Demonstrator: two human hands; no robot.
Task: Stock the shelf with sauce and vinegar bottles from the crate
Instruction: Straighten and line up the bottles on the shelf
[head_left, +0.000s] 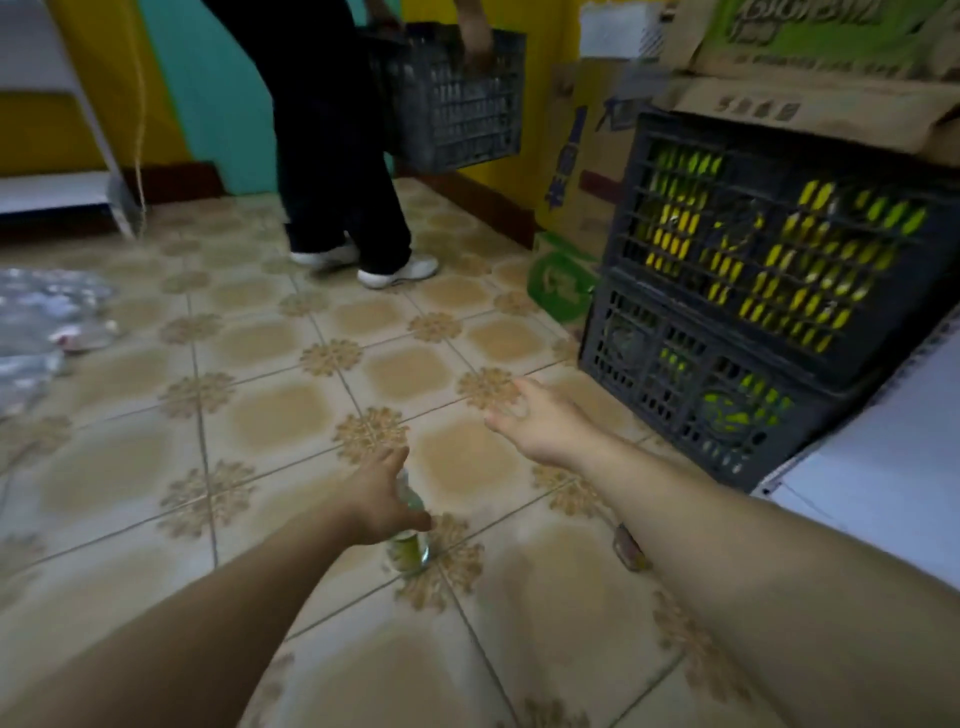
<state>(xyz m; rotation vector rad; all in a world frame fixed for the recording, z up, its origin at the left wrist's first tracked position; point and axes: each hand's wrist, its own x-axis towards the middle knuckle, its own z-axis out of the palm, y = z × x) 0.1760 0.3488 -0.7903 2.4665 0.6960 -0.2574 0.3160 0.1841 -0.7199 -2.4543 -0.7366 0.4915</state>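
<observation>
Over tiled floor (260, 410): left hand (379, 501) grips bottle (410, 551); right hand (543, 428) spread, near stacked crates (737, 291).

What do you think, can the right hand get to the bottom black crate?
Probably yes. The right hand is open and empty, with only bare floor between it and the bottom crate. The upper crate sits on top, so likely just its side.

Beige floor (270, 410) tiles carry brown flower motifs; dark grey crates (769, 291) show yellow-green labels (blurred); walls (171, 93) are yellow and teal.
</observation>
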